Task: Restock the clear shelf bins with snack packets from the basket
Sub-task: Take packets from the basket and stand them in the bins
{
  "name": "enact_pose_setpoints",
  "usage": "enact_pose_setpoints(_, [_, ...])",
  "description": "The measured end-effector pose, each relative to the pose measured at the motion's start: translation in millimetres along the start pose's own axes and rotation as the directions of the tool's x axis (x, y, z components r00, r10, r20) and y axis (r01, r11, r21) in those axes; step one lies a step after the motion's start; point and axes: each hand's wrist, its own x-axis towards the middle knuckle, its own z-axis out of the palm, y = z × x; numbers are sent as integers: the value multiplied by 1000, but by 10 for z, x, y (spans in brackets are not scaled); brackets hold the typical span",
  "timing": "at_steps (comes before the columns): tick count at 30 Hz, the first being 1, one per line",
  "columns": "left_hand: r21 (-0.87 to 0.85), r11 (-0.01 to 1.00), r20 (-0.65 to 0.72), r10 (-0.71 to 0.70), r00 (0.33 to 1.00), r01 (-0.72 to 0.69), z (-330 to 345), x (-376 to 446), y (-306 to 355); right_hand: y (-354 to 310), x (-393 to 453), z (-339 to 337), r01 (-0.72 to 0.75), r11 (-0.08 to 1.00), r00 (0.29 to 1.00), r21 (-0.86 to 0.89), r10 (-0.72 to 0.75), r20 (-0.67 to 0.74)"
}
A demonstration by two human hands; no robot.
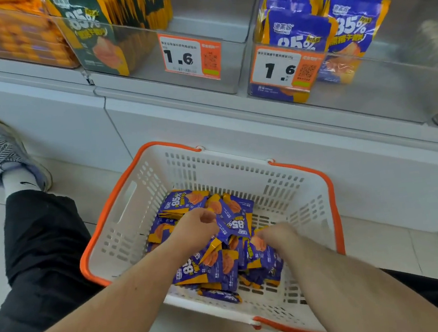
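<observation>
Both hands in basket (133, 192) of purple packets (215, 267), left hand (195, 230) pinching one packet (232, 223), right hand (278, 237) reaching down among packets, grip indeterminate, bins (367, 89) above.

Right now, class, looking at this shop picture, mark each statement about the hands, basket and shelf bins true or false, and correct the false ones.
1. Both hands, left hand and right hand, reach into the white plastic basket with orange rim. True.
2. The basket holds green packets. False: purple-and-orange snack packets.
3. The clear shelf bin with purple packets is above the basket, to the right. True.
4. Both orange price tags read 2.5. False: both read 1.6.
</observation>
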Motion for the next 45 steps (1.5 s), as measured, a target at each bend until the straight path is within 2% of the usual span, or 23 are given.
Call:
enact_pose_setpoints(3, [-177, 976, 56, -119, 991, 127, 148, 25, 79, -153, -39, -253, 91, 990, 988, -110, -103, -114])
enact_pose_setpoints(5, [-259, 938, 105, -209, 972, 229, 261, 15, 160, -289, -89, -455, 176, 983, 979, -55, -181, -92])
enact_pose_setpoints(8, [-265, 907, 198, -280, 939, 327, 338, -18, 262, -531, -325, -790, 235, 928, 972, 289, -227, -62])
enact_pose_setpoints(10, [-389, 852, 275, -256, 927, 351, 332, -25, 326, -668, -567, -949, 270, 804, 955, 530, -292, -44])
enact_pose_setpoints(12, [-649, 682, 326, -151, 933, 337, 298, -23, 444, -755, -815, -1086, 293, 727, 937, 621, -349, -33])
enact_pose_setpoints(14, [-839, 489, 241, -59, 969, 238, 272, -9, 605, -772, -1022, -1217, 326, 727, 922, 604, -387, -31])
enact_pose_setpoints(15, [-877, 455, 153, -45, 987, 156, 256, 5, 679, -763, -1081, -1276, 362, 769, 919, 527, -389, -64])
enact_pose_setpoints(16, [-866, 497, 52, -35, 998, 63, 232, 4, 761, -750, -1136, -1358, 419, 833, 907, 362, -402, -124])
enact_pose_setpoints(18, [-698, 705, -133, 42, 990, -123, 151, -7, 916, -741, -1194, -1564, 469, 878, 837, -96, -477, -270])
enact_pose_setpoints(20, [-415, 857, -239, 221, 945, -305, 56, -20, 1083, -790, -1286, -1758, 527, 810, 723, -257, -586, -365])
enact_pose_setpoints(24, [-44, 860, -181, 494, 850, -509, -71, -95, 1516, -861, -1345, -1942, 668, 743, 731, 43, -644, -228])
enact_pose_setpoints(26, [53, 824, -169, 564, 808, -564, -108, -117, 1740, -846, -1326, -1952, 707, 705, 691, 45, -677, -253])
enact_pose_setpoints(28, [68, 784, -176, 618, 766, -617, -135, -108, 1916, -818, -1317, -2011, 729, 677, 668, 98, -674, -315])
enact_pose_setpoints(32, [-90, 738, -174, 649, 740, -669, -67, -88, 2197, -739, -1360, -2246, 755, 618, 648, 218, -653, -392])
enact_pose_setpoints(33, [-97, 705, -218, 674, 706, -703, -57, -95, 2277, -731, -1398, -2314, 766, 583, 639, 271, -646, -416])
enact_pose_setpoints(34, [-32, 655, -318, 709, 629, -755, -69, -97, 2351, -727, -1429, -2391, 783, 535, 621, 317, -636, -459])
enact_pose_setpoints(36, [228, 559, -549, 750, 369, -797, -140, -53, 2472, -744, -1499, -2581, 841, 413, 537, 350, -558, -632])
enact_pose_setpoints(37, [379, 542, -598, 762, 249, -750, -184, 13, 2515, -758, -1522, -2663, 886, 344, 453, 312, -489, -746])
enact_pose_setpoints(38, [485, 564, -609, 766, 204, -669, -230, 70, 2541, -769, -1540, -2742, 927, 289, 346, 239, -414, -842])
enact_pose_setpoints(40, [567, 635, -596, 756, 272, -524, -292, 198, 2552, -785, -1616, -2821, 975, 194, 170, 112, -311, -935])
enact_pose_setpoints(42, [595, 642, -560, 763, 325, -484, -288, 298, 2543, -800, -1673, -2924, 989, 142, 72, 37, -252, -965])
enact_pose_setpoints(43, [612, 630, -553, 773, 310, -478, -282, 332, 2534, -810, -1682, -2975, 989, 145, 39, 3, -244, -969])
enact_pose_setpoints(45, [631, 630, -568, 772, 285, -452, -282, 383, 2514, -855, -1565, -3091, 952, 301, 33, -62, -303, -952])
